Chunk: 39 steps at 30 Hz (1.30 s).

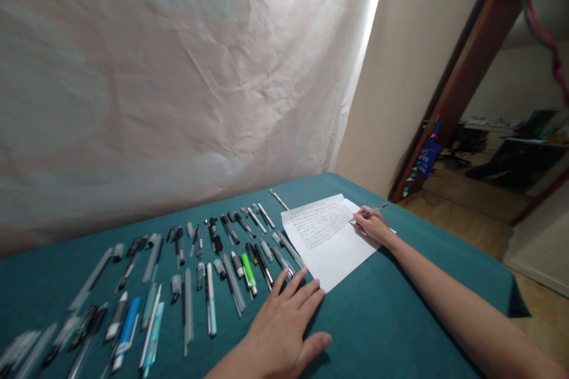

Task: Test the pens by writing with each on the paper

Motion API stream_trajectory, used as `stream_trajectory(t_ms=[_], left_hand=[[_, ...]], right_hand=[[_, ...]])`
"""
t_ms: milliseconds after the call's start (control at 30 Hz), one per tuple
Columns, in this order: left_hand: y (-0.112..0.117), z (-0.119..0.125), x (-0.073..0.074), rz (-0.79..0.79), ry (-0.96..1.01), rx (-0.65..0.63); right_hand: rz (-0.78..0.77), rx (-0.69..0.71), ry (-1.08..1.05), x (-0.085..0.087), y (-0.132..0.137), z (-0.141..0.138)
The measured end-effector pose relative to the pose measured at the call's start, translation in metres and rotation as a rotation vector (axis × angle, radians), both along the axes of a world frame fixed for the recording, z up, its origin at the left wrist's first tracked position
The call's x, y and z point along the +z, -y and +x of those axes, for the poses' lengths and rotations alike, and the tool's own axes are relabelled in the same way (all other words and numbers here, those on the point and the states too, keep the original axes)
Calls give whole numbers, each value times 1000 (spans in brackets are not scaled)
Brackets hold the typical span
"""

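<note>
Sheet of paper (333, 260) lay at an angle on the green tablecloth (355, 331), toward the right end, w/ what looked like another sheet's edge poking out under it. Your right hand (373, 228) was closed round a slim pen (376, 209), tip by the right end of the written lines; couldn't tell if it touched the paper. Your left hand (287, 311) was spread, palm down, gripping nothing, fingertips just beside the sheet's near corner; contact unclear. Progress: approx. upper half was covered in small handwriting, too fine to read; lower part was blank, so by area you were prob. about midway down. To the left, pens (234, 285) lay in rough rows, many w/ caps off alongside, incl. a bright green marker (249, 273) & a blue pen (128, 330); far-left ones were blurred.
</note>
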<state>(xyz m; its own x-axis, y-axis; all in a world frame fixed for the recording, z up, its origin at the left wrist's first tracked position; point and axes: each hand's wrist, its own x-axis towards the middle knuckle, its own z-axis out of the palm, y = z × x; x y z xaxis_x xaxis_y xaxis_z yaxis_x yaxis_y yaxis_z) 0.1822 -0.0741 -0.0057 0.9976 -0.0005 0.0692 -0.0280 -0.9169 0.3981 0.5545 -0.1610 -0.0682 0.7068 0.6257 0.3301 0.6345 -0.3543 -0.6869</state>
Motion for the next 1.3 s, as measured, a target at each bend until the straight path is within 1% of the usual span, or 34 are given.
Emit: stream_trajectory(t_ms=[400, 733, 900, 1167, 1300], left_hand=[[-1, 0, 2, -5, 1, -18], [-2, 0, 1, 10, 9, -14], [-1, 0, -1, -7, 3, -12], [-2, 0, 6, -53, -11, -16], [-2, -1, 2, -36, 15, -10]], right_hand=[[17, 1, -12, -2, 0, 1], [6, 15, -16, 1, 1, -2], [2, 1, -16, -1, 1, 1], [30, -26, -18, -3, 1, 2], [50, -30, -18, -2, 1, 1]])
